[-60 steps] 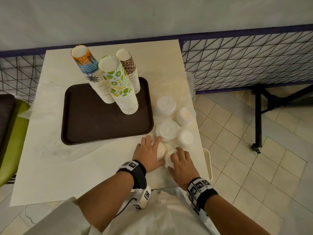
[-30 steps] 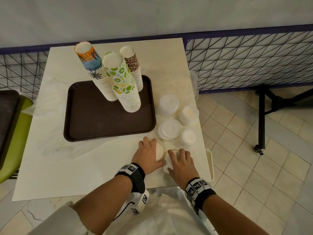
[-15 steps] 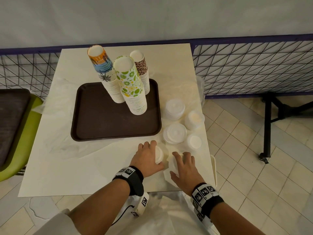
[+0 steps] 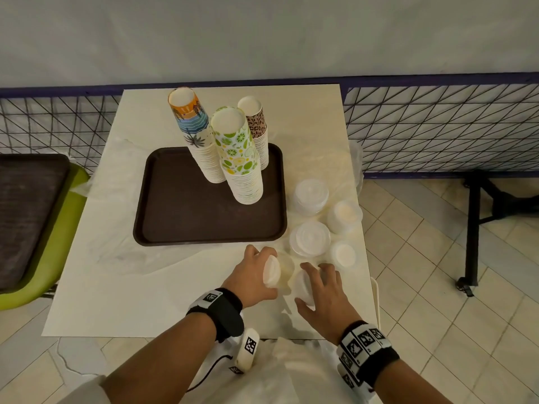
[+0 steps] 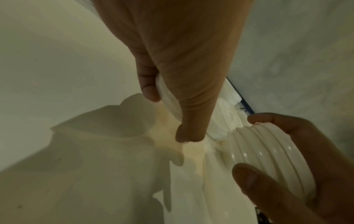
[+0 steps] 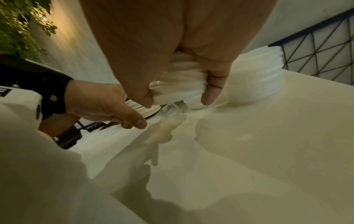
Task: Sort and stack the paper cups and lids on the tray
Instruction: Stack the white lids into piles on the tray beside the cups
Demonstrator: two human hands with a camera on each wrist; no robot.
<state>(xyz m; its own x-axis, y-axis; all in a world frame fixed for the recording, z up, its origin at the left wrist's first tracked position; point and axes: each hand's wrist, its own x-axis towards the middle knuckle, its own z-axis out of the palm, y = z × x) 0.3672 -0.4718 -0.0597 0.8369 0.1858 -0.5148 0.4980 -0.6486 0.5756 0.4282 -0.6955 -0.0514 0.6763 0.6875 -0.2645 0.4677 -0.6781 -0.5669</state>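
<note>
Three tall stacks of patterned paper cups [image 4: 236,158] stand upright at the back right of the brown tray [image 4: 180,217]. Several stacks of white lids [image 4: 310,237] sit on the table to the right of the tray. My left hand [image 4: 256,275] grips a short stack of white lids [image 4: 271,271], tipped on its side just above the table. My right hand [image 4: 319,287] grips another stack of ribbed white lids [image 6: 180,86] beside it. In the left wrist view, the left-hand lids [image 5: 169,103] and the right-hand stack [image 5: 268,160] lie close together.
The cream table [image 4: 122,281] ends just right of the lids, over a tiled floor. A wire-mesh fence [image 4: 437,126] runs behind. A green seat [image 4: 38,258] with a dark tray stands at the left. Clear plastic wrap [image 4: 353,161] lies on the table.
Both hands have lifted their lid stacks off the table and tilted them towards each other. The head view has shifted a little, so the table sits further right.
</note>
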